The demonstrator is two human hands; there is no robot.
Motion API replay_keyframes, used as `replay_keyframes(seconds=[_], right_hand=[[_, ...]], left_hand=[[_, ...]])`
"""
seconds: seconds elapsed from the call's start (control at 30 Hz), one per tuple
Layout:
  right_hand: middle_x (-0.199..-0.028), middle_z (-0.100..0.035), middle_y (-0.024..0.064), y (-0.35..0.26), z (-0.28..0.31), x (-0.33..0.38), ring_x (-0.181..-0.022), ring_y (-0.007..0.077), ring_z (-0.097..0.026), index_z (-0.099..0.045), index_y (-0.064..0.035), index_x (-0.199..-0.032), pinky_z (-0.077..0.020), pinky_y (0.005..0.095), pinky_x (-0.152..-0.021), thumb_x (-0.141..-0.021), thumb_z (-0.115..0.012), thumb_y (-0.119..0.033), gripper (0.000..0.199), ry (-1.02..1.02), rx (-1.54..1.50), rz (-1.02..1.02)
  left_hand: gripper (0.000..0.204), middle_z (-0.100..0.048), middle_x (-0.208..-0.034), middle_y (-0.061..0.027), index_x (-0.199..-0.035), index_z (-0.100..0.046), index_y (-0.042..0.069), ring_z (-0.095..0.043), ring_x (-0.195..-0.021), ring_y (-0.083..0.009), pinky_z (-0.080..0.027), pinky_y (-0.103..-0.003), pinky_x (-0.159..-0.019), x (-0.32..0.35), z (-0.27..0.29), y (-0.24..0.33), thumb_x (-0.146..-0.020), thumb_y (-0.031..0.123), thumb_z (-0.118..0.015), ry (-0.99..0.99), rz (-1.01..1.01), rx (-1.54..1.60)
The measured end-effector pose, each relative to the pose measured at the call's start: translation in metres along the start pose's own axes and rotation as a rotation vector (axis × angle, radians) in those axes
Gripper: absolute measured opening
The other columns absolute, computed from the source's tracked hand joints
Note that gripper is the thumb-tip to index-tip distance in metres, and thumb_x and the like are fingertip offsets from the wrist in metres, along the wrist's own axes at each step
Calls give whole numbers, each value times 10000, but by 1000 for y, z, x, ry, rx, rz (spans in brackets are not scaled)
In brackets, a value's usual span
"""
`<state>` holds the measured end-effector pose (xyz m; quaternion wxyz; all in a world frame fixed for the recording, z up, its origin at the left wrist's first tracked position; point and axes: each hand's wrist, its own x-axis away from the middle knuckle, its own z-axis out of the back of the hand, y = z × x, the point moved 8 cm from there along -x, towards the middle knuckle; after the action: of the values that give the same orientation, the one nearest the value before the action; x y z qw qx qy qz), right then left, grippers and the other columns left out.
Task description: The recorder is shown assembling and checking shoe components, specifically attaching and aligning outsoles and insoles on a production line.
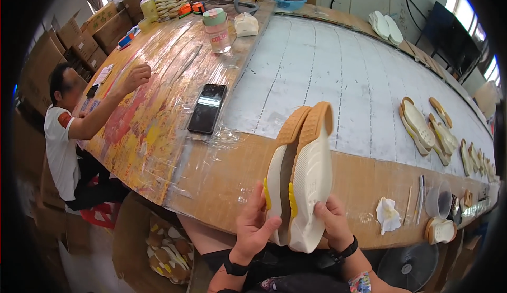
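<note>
Two cream shoe soles with tan toe or heel ends and yellow side patches are held upright, side by side, over the table's front edge. My left hand [257,223] grips the left shoe sole [275,179] near its lower end, thumb toward me. Around the lower right side of the right shoe sole [312,182] my right hand [334,220] is closed. A dark gap runs between the two soles, narrowing toward the bottom. The fingertips behind the soles are hidden.
A black phone [207,109] and a pink bottle [216,31] lie left of the white sheet [311,71]. More soles [420,126] are at right, near a crumpled tissue [388,215] and clear cup [438,198]. A carton [127,240] of soles stands below. A co-worker [66,134] sits left.
</note>
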<state>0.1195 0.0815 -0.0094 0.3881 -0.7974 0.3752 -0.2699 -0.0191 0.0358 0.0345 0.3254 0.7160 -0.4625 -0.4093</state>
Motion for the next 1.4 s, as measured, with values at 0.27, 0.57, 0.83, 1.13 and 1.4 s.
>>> replay_keyframes(seconds=[0.27,0.57,0.83,1.13,1.4], right_hand=[[-1150,-490,101,11,-11,-17,-999,175,-523,-343,-8,-1239,-442,305,-837,-882,-440,-154,397,60,-254,-153],[-1160,-474,122,-32,-43,-12,-1013,156,-513,-350,45,-1227,-431,252,-850,-869,-420,-44,375,-64,324,156],[-1154,-477,144,10,-18,-26,-1017,177,-515,-340,54,-1225,-438,278,-852,-863,-427,-44,385,1,-87,-158],[-1172,-468,157,40,-16,-25,-1036,226,-513,-309,34,-1248,-430,324,-876,-847,-436,-41,427,11,-395,-332],[-1197,-454,160,46,-18,-13,-1054,225,-501,-315,14,-1258,-422,345,-889,-810,-480,-6,478,-22,-390,-315]], left_hand=[[496,-355,-1305,-140,-1309,-238,-20,-359,-1177,-185,-280,-296,-968,-2,4,-12,-855,7,-437,117,178,-23],[461,-350,-1307,-131,-1287,-288,-23,-314,-1223,-194,-251,-300,-1001,-6,15,-22,-844,-19,-417,163,297,173],[457,-348,-1308,-122,-1282,-300,-19,-308,-1226,-192,-251,-298,-999,3,24,-32,-842,-21,-421,177,353,189],[503,-373,-1275,-109,-1301,-262,-15,-362,-1166,-170,-298,-280,-955,5,31,-24,-847,45,-470,166,318,55],[554,-383,-1243,-106,-1321,-159,-31,-395,-1103,-153,-306,-261,-929,7,22,-15,-867,99,-449,117,266,-17]])
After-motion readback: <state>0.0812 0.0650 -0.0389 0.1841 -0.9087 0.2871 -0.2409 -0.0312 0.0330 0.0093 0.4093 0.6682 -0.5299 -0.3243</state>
